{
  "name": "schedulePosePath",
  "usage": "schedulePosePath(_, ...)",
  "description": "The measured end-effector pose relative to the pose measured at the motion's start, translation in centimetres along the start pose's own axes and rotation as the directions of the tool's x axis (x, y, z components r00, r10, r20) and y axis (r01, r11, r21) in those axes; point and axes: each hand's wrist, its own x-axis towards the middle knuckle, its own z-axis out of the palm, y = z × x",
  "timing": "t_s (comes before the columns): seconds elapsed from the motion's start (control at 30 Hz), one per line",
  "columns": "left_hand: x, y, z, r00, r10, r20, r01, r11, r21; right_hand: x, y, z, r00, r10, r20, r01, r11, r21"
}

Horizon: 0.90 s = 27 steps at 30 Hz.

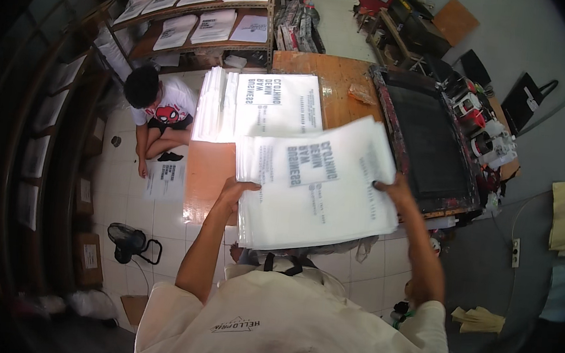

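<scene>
A stack of white, translucent printed plastic bags (pixel 340 208) is held between my two hands in front of my body, over the near edge of the wooden table. My left hand (pixel 236 190) grips its left edge, thumb on top. At the right edge my right hand (pixel 393 187) does the same, its thumb lying on the top sheet and its other fingers hidden underneath. The held stack tilts a little, its far right corner raised. Just beyond it, a second stack of the same bags (pixel 294 120) lies on the table, partly covered by the held one.
A dark screen-printing frame (pixel 423 142) lies right on the wooden table (pixel 207 190), beside jars and bottles (pixel 491 137). Shelves (pixel 197 4) hold more printed sheets. Another person (pixel 164 102) sits on the floor at left near a printed sheet (pixel 165 181). A black fan (pixel 130 242) stands nearby.
</scene>
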Motion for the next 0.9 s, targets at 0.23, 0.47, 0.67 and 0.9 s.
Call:
schedulePosePath(0.23,-0.7,-2.3,3.8,0.972,0.063,-0.226,-0.048,0.996,0.072,3.9,11.3,3.3,0.995,-0.042,0.092,0.069,0.950,-0.305)
schedulePosePath(0.47,-1.9,-0.5,6.1,0.962,0.031,-0.271,-0.010,0.997,0.078,-3.2,-0.8,9.6,0.998,-0.037,0.047,0.056,0.842,-0.536)
schedulePosePath(0.67,-2.0,-1.4,8.6,0.923,0.312,-0.227,-0.232,0.919,0.318,0.8,7.8,14.7,0.998,-0.009,-0.055,-0.008,0.949,-0.314)
schedulePosePath(0.9,-10.8,2.2,11.4,0.586,0.803,-0.113,-0.695,0.569,0.440,-8.5,-2.2,15.7,0.847,-0.339,-0.410,0.387,0.922,0.035)
